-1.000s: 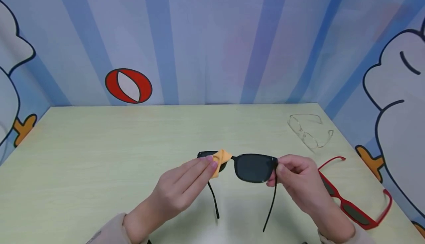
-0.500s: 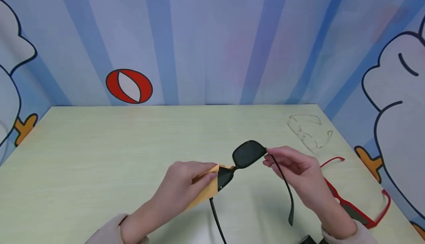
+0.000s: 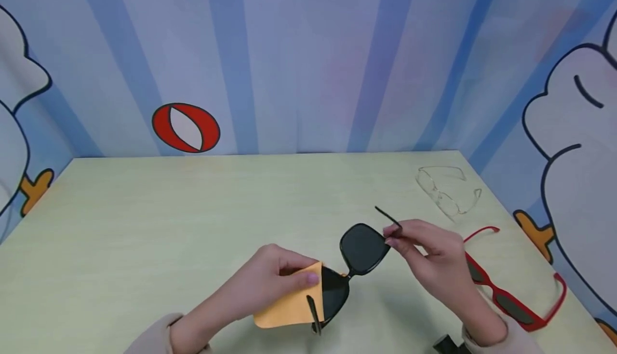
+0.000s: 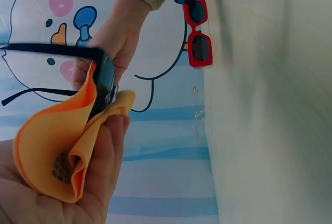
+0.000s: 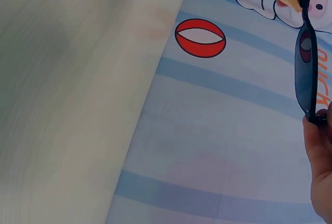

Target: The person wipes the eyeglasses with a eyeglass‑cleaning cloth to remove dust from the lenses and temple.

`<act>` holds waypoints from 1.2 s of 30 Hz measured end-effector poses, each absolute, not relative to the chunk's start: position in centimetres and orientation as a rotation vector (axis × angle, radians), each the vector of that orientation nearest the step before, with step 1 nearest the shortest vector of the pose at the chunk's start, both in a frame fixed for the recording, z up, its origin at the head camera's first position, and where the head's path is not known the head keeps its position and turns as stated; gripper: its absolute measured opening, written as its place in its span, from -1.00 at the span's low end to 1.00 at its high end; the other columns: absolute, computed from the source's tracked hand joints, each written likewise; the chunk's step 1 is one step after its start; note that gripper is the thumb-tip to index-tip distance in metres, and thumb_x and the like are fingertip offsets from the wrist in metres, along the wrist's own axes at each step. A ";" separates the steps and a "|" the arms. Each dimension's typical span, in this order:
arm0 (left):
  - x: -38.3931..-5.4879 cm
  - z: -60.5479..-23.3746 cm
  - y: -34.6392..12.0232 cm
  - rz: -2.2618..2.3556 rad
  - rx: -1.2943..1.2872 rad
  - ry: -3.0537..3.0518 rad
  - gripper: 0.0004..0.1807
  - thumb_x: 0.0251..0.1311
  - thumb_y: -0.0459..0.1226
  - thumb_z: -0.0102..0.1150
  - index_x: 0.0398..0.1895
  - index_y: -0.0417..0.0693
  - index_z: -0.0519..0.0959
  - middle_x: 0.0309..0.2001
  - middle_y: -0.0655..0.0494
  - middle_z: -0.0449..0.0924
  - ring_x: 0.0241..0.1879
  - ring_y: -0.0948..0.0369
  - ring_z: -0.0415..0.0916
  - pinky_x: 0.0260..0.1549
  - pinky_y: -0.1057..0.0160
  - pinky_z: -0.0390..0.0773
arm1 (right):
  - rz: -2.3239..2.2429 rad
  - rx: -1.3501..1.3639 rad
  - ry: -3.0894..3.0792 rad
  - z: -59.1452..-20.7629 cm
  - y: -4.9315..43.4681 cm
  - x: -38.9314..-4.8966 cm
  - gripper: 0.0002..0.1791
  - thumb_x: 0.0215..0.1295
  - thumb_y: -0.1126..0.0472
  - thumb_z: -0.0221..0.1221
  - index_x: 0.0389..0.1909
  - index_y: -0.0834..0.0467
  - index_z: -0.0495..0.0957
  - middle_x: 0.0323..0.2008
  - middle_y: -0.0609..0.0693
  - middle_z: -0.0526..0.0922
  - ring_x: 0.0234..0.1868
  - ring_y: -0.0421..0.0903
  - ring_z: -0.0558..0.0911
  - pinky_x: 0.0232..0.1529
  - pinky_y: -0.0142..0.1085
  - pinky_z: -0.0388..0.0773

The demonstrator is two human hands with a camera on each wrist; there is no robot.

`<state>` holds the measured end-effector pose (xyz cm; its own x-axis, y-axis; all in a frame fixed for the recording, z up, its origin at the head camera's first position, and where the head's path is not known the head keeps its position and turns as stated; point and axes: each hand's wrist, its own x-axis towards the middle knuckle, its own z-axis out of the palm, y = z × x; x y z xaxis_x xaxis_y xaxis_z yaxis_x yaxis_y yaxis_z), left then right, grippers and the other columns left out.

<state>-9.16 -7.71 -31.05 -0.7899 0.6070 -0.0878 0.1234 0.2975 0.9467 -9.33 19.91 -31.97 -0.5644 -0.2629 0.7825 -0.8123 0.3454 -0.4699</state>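
Observation:
Black sunglasses (image 3: 363, 249) with dark lenses are held tilted above the table between both hands. My left hand (image 3: 270, 281) pinches an orange cloth (image 3: 289, 308) folded around one lens, thumb on the near side. In the left wrist view the cloth (image 4: 57, 136) wraps both faces of the frame end. At the other end, my right hand (image 3: 431, 252) pinches the corner by the hinge between thumb and fingers. One temple arm sticks up past the right fingers; the other crosses in front of the cloth. The right wrist view shows the free lens (image 5: 306, 73) edge-on.
Red sunglasses (image 3: 506, 298) lie on the table (image 3: 168, 225) beside my right forearm. Thin wire-framed glasses (image 3: 445, 193) lie farther back at the right edge. A dark object (image 3: 445, 344) shows by the right sleeve. A printed blue curtain (image 3: 299, 65) stands behind the table.
The sunglasses have turned from level to tilted, their temple arms swinging round. The left hand has rolled thumb-side toward the camera, and more of the cloth shows now.

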 end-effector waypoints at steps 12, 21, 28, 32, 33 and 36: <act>-9.0 -31.7 -7.0 1.376 1.127 2.754 -0.80 0.10 -0.34 0.26 -0.18 -0.10 0.69 -0.28 0.13 0.69 -0.35 0.34 0.60 -0.41 0.45 0.55 | 0.958 1.037 -2.024 -32.3 19.1 -9.4 -0.69 0.29 0.12 0.14 -0.32 0.31 0.66 -0.39 0.13 0.70 -0.34 -0.16 0.70 -0.30 -0.50 0.58; -10.8 -32.1 -5.0 1.090 2.207 2.838 -0.64 -0.10 -0.51 0.35 -0.14 -0.16 0.65 -0.18 0.10 0.67 -0.15 0.26 0.59 -0.07 0.41 0.52 | 1.026 1.060 -2.131 -31.9 18.1 -8.9 -0.67 0.31 0.11 0.11 -0.29 0.32 0.65 -0.38 0.12 0.69 -0.37 -0.15 0.69 -0.37 -0.48 0.59; -10.9 -32.7 -5.0 0.836 2.391 2.553 -0.52 -0.08 -0.58 0.30 0.00 -0.20 0.57 -0.01 0.04 0.58 0.03 0.19 0.50 0.07 0.38 0.42 | 1.076 1.086 -2.146 -32.0 17.5 -8.6 -0.69 0.30 0.11 0.11 -0.30 0.31 0.64 -0.40 0.11 0.69 -0.41 -0.17 0.68 -0.41 -0.49 0.59; -10.9 -32.8 -5.2 0.862 2.344 2.409 -0.43 -0.09 -0.70 0.17 0.07 -0.21 0.51 0.08 0.03 0.52 0.13 0.19 0.42 0.15 0.41 0.32 | 1.060 1.082 -2.142 -32.3 17.2 -8.5 -0.68 0.32 0.11 0.09 -0.33 0.32 0.64 -0.42 0.10 0.69 -0.44 -0.17 0.68 -0.45 -0.50 0.58; -10.9 -32.7 -5.3 0.853 2.332 2.384 -0.41 -0.09 -0.72 0.14 0.08 -0.20 0.50 0.09 0.04 0.51 0.15 0.20 0.40 0.16 0.43 0.29 | 1.054 1.084 -2.142 -32.5 17.1 -8.5 -0.67 0.33 0.11 0.08 -0.33 0.32 0.64 -0.43 0.10 0.69 -0.44 -0.17 0.68 -0.45 -0.51 0.58; -10.8 -32.7 -5.4 0.854 2.299 2.331 -0.38 -0.11 -0.75 0.09 0.08 -0.18 0.50 0.10 0.05 0.50 0.16 0.23 0.38 0.18 0.46 0.25 | 1.062 1.085 -2.146 -32.9 16.8 -8.5 -0.66 0.33 0.12 0.07 -0.33 0.33 0.64 -0.43 0.10 0.69 -0.45 -0.17 0.68 -0.46 -0.52 0.57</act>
<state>-10.83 -5.37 -32.74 -0.0609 0.8621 0.5031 0.9831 -0.0355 0.1798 -8.48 16.84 -32.86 -0.5524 -0.4321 0.7129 -0.8289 0.3756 -0.4147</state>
